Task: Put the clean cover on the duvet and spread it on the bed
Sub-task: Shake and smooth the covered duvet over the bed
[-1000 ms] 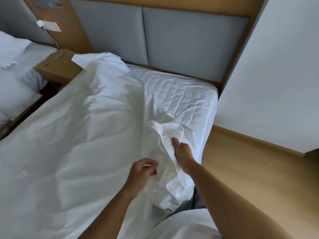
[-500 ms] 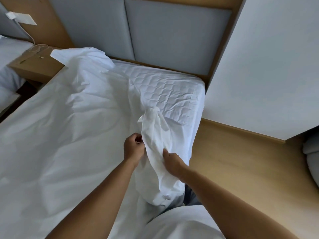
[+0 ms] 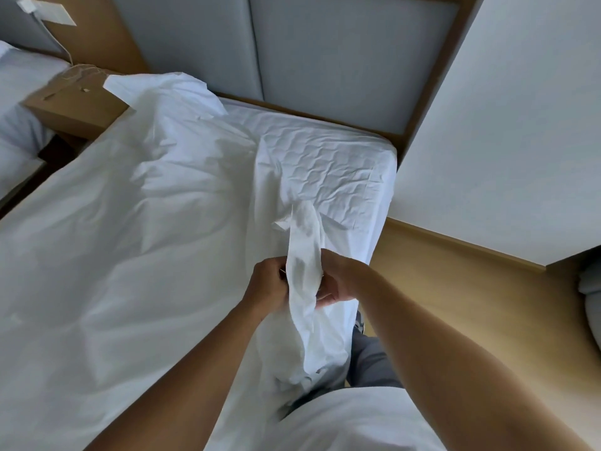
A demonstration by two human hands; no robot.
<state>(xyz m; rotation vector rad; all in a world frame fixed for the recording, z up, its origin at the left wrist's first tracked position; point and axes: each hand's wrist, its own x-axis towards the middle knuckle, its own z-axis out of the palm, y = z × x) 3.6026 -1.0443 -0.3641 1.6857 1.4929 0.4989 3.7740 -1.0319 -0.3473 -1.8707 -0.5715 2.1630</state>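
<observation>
Hands close together here: left hand (image 3: 268, 286) and right hand (image 3: 340, 281) each clamp a raised fold of the cover (image 3: 304, 255), and the rest lies rumpled across the bed (image 3: 328, 164). It's light, limp cloth that will sag and slide, so it's best gripped at a corner seam. Whether the duvet's inside is hard to tell.

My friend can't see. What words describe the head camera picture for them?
A person's left hand and right hand grip a bunched-up fold of the white duvet cover. Quilted mattress shows near the grey headboard.
</observation>
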